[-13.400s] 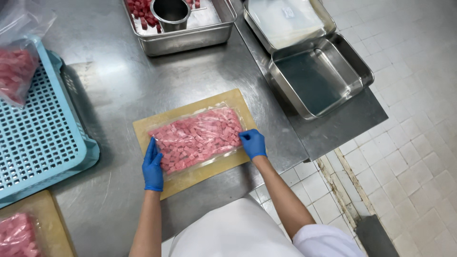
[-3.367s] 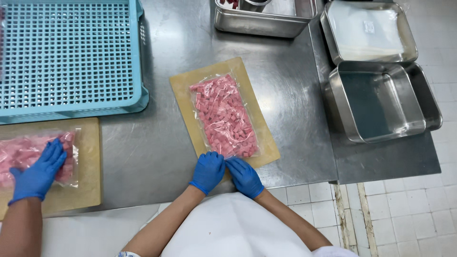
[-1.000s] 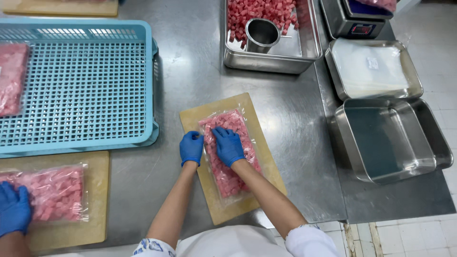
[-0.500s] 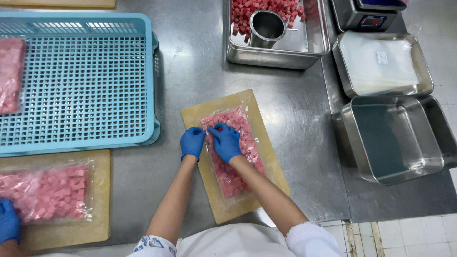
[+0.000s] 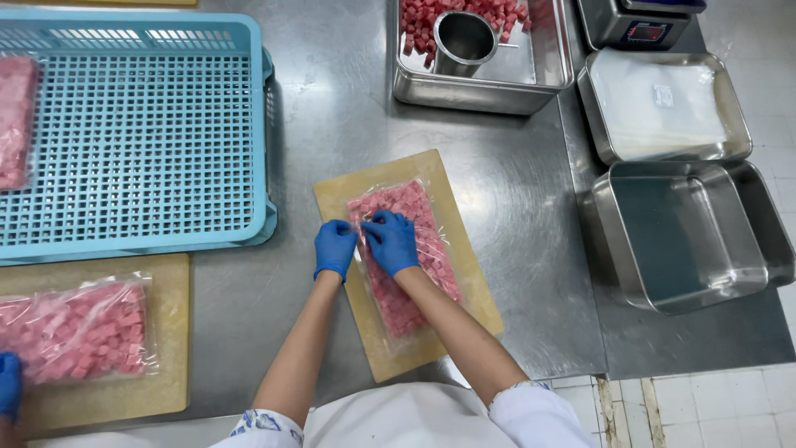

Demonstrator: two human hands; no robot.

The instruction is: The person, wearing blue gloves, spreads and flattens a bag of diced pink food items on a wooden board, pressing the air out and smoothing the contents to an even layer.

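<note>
Blue-gloved, the left hand [image 5: 335, 248] and right hand [image 5: 391, 242] sit side by side at mid-frame on a clear bag of pink meat cubes [image 5: 403, 253]. The bag lies on a tan cutting board [image 5: 464, 274] on the steel desk [image 5: 332, 124], its long axis running from upper left to lower right. Both hands press its upper-left part, fingers curled, apparently pinching the film. The right lies fully over the bag; the left is at its edge.

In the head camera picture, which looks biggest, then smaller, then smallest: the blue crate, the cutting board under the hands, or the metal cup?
1. Blue crate
2. Cutting board
3. Metal cup
The gaps are plain, so nearness to the camera changes nothing.
</note>
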